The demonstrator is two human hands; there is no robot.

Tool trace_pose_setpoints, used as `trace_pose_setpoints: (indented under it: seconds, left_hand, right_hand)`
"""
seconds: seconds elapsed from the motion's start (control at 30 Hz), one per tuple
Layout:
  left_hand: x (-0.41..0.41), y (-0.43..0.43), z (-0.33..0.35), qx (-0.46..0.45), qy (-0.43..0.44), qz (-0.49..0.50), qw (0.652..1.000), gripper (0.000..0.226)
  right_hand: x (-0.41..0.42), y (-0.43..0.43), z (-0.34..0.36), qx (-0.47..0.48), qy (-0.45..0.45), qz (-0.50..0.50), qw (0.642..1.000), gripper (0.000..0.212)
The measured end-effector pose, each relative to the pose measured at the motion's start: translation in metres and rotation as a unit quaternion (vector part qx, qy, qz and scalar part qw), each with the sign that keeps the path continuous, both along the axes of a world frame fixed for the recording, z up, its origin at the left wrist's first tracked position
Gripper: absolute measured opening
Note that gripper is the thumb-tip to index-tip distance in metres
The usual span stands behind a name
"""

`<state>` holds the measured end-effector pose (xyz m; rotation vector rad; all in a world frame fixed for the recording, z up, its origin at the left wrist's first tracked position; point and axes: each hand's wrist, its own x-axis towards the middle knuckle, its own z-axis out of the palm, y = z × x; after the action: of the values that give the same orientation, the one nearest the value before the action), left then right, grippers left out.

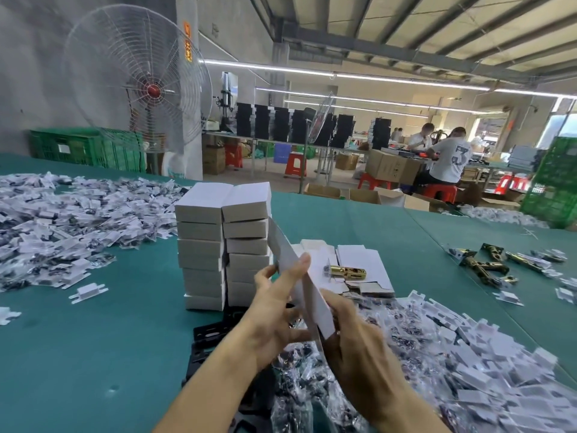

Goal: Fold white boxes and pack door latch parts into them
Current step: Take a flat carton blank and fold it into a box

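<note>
Clearly the folding step is in hand. Nearest, the left hand (274, 314) and right hand (359, 342) hold 1 flat white box blank (315, 307) tilted on edge above the green counter (93, 339). The left fingers (296, 270) are curled over its upper part, and the right hand pinches its lower end. The blank is thin, unprinted white card, not yet opened into a sleeve. The next move, I judge, calls for squeezing it open and tucking the end flaps.

Just beyond, a brass door latch (345, 271) lies on a stack of flat blanks (365, 264), ready for packing. To the left stand 2 columns of folded white boxes (223, 245). Heaps of bagged small parts (468, 354) lie near right and far left.
</note>
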<state>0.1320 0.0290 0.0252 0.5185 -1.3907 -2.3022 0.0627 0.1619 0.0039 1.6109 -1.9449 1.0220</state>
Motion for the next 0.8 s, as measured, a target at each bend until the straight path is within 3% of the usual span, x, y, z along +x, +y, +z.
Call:
trace_pose_setpoints:
  seconds: [0.13,0.27,0.47,0.57,0.73,0.8]
  left_hand:
    - [-0.001,0.004,-0.003,-0.027,-0.015,-0.030,0.999,0.111]
    - [-0.007,0.021,-0.009,-0.072,-0.026,-0.054,0.996,0.107]
    - [-0.007,0.026,-0.010,-0.206,-0.001,0.071,0.976,0.119]
    - [-0.003,0.019,-0.010,-0.331,-0.025,0.136,0.934,0.121]
    - [-0.002,0.017,-0.013,-0.437,-0.036,0.186,0.879,0.101]
    - [-0.003,0.019,-0.016,-0.467,-0.018,0.202,0.861,0.087]
  right_hand:
    - [0.000,0.007,-0.003,0.034,-0.057,-0.011,0.998,0.057]
    - [-0.006,0.010,-0.005,0.048,-0.094,-0.018,0.994,0.095]
    - [-0.010,0.010,-0.018,0.064,-0.204,-0.009,0.977,0.083]
    - [-0.015,0.017,-0.026,0.097,-0.226,-0.008,0.969,0.086]
    - [-0.011,0.019,-0.013,-0.122,-0.162,-0.058,0.977,0.080]
    - [-0.001,0.013,-0.004,-0.134,-0.123,-0.040,0.982,0.066]
